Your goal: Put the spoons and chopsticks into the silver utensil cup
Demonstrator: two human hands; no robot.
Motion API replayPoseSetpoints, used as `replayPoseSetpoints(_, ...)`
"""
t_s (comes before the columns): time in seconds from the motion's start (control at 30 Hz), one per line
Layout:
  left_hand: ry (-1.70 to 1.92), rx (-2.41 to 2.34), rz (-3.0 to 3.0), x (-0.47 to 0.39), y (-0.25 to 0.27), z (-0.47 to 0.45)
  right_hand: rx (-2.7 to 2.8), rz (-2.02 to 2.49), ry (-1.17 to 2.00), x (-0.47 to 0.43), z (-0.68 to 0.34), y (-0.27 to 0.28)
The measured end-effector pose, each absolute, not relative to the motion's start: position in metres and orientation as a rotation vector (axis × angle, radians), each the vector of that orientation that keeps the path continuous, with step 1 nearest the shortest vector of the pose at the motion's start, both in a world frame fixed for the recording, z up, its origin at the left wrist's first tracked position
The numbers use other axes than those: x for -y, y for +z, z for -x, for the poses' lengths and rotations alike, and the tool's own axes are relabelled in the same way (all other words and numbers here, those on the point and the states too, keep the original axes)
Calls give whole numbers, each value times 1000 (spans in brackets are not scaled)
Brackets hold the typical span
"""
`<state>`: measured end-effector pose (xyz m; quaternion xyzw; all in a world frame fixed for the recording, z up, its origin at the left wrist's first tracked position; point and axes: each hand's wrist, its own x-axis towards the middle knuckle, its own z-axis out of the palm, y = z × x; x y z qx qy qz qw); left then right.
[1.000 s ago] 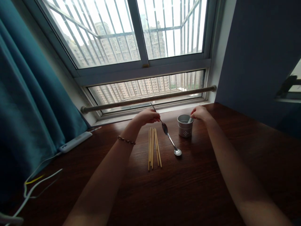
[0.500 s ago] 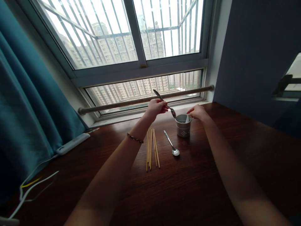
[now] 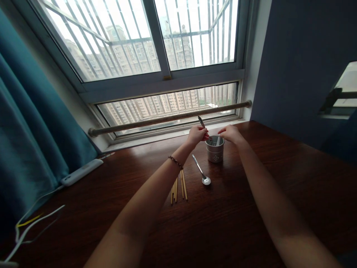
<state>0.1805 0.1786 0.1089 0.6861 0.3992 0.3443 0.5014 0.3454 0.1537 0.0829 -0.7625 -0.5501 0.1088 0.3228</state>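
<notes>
Spoon [image 3: 202,125] in left hand [image 3: 197,134], pinched mid-handle, bowl dipping into cup [image 3: 215,149], handle tilted up. Right hand [image 3: 230,134] grips cup rim, steadying it. 2nd spoon [image 3: 201,174] lies beside cup; chopsticks [image 3: 178,186] partly under left arm.

Your dark wooden table [image 3: 251,208], grey cup [image 3: 215,152], spoon [image 3: 202,174] beside it, chopsticks [image 3: 178,186], white power strip [image 3: 80,172], loose cables [image 3: 33,223]

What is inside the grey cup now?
The cup holds two utensils: the left hand lowers a spoon in, the right hand holds another. Their lower ends are hidden.
</notes>
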Motion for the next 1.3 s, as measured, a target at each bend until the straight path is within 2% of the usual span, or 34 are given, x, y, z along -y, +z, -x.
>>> replayPoseSetpoints(0.4,852,-1052,-1870,-208,79,-184,1465,1996,299,-152,-343,85)
replayPoseSetpoints(1.0,872,-986,-1839,-205,75,-183,1475,1941,291,-150,-342,85)
replayPoseSetpoints(1.17,877,-953,-1788,-204,76,-181,1530,1900,221,-139,-333,105)
replayPoseSetpoints(1.3,897,-916,-1725,-203,79,-169,1665,1862,306,-118,-310,131)
